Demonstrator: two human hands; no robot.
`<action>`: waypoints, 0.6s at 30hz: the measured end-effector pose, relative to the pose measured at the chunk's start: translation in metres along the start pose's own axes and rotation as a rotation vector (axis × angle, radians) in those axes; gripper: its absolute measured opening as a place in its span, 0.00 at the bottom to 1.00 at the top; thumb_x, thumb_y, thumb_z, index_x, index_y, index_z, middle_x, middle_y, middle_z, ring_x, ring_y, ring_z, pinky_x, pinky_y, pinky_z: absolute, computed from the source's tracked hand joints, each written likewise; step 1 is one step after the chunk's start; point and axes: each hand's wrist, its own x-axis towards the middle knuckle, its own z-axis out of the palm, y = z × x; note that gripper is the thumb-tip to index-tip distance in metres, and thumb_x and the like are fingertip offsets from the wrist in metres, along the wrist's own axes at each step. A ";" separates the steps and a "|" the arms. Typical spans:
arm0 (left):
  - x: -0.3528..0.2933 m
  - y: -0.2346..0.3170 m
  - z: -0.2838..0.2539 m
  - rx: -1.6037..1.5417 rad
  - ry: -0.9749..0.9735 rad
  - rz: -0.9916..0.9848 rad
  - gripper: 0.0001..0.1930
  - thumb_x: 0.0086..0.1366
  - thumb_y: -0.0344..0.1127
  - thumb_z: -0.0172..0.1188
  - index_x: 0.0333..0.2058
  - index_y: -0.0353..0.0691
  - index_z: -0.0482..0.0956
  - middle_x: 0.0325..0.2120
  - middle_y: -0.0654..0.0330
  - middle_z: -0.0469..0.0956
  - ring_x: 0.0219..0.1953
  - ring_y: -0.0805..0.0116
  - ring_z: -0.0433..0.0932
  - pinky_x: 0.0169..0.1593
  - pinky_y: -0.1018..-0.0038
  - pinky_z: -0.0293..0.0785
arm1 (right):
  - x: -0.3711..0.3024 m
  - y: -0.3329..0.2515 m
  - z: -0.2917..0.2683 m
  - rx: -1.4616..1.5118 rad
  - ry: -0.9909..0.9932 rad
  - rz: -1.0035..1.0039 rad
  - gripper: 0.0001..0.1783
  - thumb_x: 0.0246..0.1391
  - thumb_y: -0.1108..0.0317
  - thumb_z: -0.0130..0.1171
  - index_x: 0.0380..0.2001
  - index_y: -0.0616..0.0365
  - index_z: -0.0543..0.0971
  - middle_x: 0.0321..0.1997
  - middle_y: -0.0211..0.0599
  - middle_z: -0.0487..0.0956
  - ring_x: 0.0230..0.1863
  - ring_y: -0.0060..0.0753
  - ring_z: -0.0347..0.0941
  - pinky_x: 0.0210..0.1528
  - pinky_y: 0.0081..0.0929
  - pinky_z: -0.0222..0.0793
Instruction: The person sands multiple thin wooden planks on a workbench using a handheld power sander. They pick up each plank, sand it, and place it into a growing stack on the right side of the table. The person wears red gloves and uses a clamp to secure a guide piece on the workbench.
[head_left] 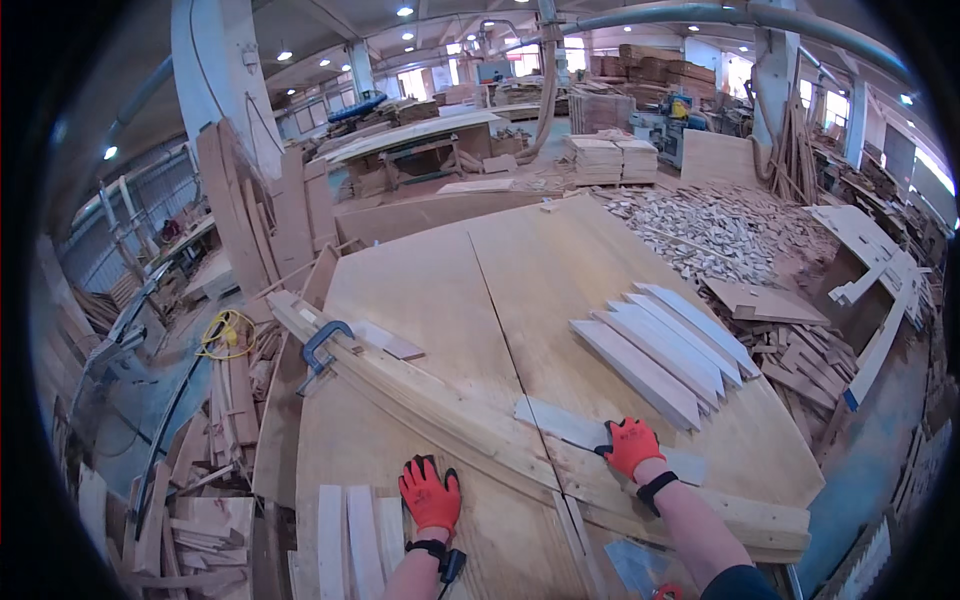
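My left hand (430, 495), in a red glove with black fingertips, lies flat on the plywood table (420, 280) with its fingers spread. It holds nothing and is just right of several pale wooden strips (362, 535). My right hand (632, 447), gloved alike, is closed over a short pale board (562, 424), its fingers curled at the far edge. This board lies along a long wooden beam (450, 405) that crosses the table diagonally. The palm hides the board's middle. A blue C-clamp (322, 350) grips the beam's far left end.
Several boards with angled ends (660, 350) lie side by side on the table's right. A seam runs down the tabletop. Wood offcuts (710, 235) are heaped beyond the right edge, with scrap planks (215, 540) at lower left. A yellow cable (228, 335) hangs left of the clamp.
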 end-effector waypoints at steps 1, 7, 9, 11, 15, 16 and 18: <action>-0.011 0.000 -0.002 -0.008 -0.001 -0.004 0.33 0.65 0.52 0.56 0.63 0.36 0.69 0.66 0.44 0.65 0.70 0.45 0.57 0.73 0.50 0.46 | -0.007 0.001 0.004 0.017 -0.015 0.007 0.33 0.52 0.45 0.68 0.55 0.52 0.75 0.55 0.47 0.75 0.57 0.51 0.72 0.55 0.45 0.73; -0.084 -0.008 -0.028 -0.011 0.004 -0.007 0.33 0.64 0.50 0.57 0.62 0.35 0.69 0.65 0.43 0.64 0.69 0.43 0.57 0.73 0.51 0.46 | -0.071 0.019 0.020 0.055 -0.009 -0.095 0.35 0.50 0.41 0.68 0.53 0.55 0.77 0.52 0.50 0.77 0.55 0.54 0.74 0.55 0.47 0.73; -0.110 -0.014 -0.039 0.012 0.075 0.019 0.31 0.63 0.48 0.59 0.60 0.35 0.71 0.63 0.43 0.67 0.67 0.43 0.60 0.72 0.50 0.49 | -0.094 0.024 0.012 0.027 -0.013 -0.122 0.34 0.49 0.41 0.68 0.50 0.55 0.78 0.51 0.50 0.78 0.54 0.52 0.76 0.55 0.46 0.74; -0.126 -0.004 -0.059 -0.015 0.082 0.042 0.30 0.63 0.48 0.59 0.59 0.35 0.71 0.61 0.43 0.68 0.66 0.43 0.61 0.71 0.50 0.50 | -0.110 0.035 0.000 -0.024 -0.034 -0.200 0.35 0.49 0.38 0.66 0.49 0.55 0.78 0.50 0.48 0.79 0.52 0.49 0.78 0.52 0.41 0.76; -0.178 -0.014 -0.053 -0.005 0.091 0.056 0.28 0.63 0.47 0.61 0.57 0.36 0.73 0.59 0.43 0.70 0.64 0.43 0.63 0.69 0.51 0.54 | -0.151 0.034 0.016 -0.006 0.118 -0.214 0.16 0.49 0.55 0.64 0.36 0.53 0.83 0.40 0.46 0.82 0.44 0.48 0.81 0.44 0.45 0.78; -0.183 -0.007 -0.049 -0.019 0.105 0.074 0.28 0.63 0.47 0.61 0.57 0.37 0.73 0.59 0.43 0.70 0.64 0.43 0.63 0.68 0.51 0.54 | -0.157 0.041 0.019 0.017 0.252 -0.160 0.14 0.52 0.56 0.62 0.36 0.53 0.81 0.41 0.45 0.79 0.44 0.47 0.78 0.44 0.43 0.75; -0.202 -0.003 -0.055 -0.013 0.087 0.075 0.28 0.63 0.46 0.61 0.57 0.37 0.73 0.59 0.43 0.70 0.64 0.44 0.63 0.68 0.51 0.55 | -0.163 0.055 0.027 -0.035 0.345 -0.098 0.18 0.51 0.54 0.66 0.40 0.53 0.78 0.46 0.43 0.76 0.49 0.48 0.73 0.48 0.42 0.71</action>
